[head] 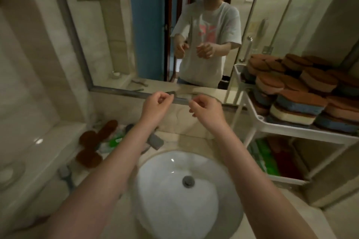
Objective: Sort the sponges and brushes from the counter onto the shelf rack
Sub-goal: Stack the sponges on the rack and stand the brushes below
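Both my hands are raised over the sink, in front of the mirror's lower edge. My left hand and my right hand have loosely curled fingers and hold nothing. Three round brown sponges lie on the counter at the left, beside green-and-white brushes that my left forearm partly hides. The white shelf rack stands at the right. Its top shelf is piled with several brown-topped sponges with blue, pink and white bodies. Its lower shelf holds green brushes and dark red sponges.
A white oval sink with a metal drain lies below my arms. A grey faucet stands behind it. The mirror reflects a person in a white T-shirt. A tiled ledge runs along the left wall.
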